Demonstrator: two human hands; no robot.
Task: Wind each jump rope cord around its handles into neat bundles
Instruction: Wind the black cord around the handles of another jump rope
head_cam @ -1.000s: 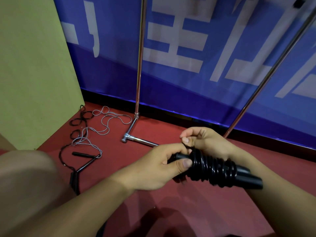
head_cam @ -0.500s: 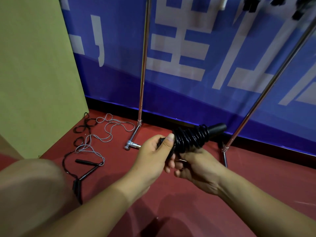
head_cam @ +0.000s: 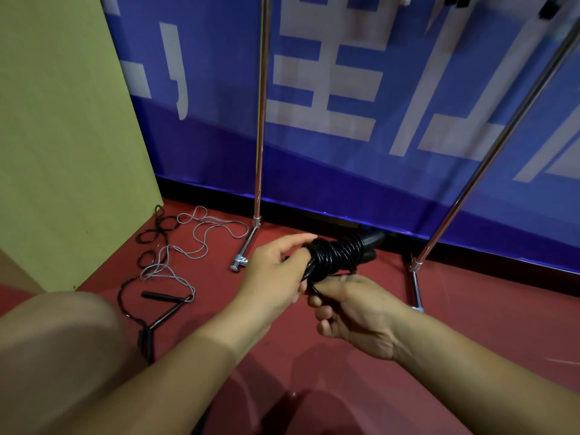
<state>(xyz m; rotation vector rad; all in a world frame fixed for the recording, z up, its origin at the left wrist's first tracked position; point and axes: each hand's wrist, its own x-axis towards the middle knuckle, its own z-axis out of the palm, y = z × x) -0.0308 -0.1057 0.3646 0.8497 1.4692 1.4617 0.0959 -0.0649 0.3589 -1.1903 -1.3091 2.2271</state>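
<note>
One black bundle (head_cam: pixel 337 255) is nearly wound; both hands, left hand (head_cam: pixel 276 277) and right hand (head_cam: pixel 354 312), grip it. Two ropes, the grey cord (head_cam: pixel 201 233) and black cord (head_cam: pixel 157 230), lie loose near the floor's left edge.

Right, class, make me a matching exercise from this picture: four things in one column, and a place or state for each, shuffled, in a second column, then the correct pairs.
Things
1. black wound bundle
2. grey cord
3. metal stand foot
4. loose black handle

Places or states
A. lying on its own on the red floor, near the knee
B. held up between both hands
C. sprawled in loose loops on the floor by the green panel
D. resting on the floor at the base of an upright pole

Pairs: 1-B, 2-C, 3-D, 4-A
</note>
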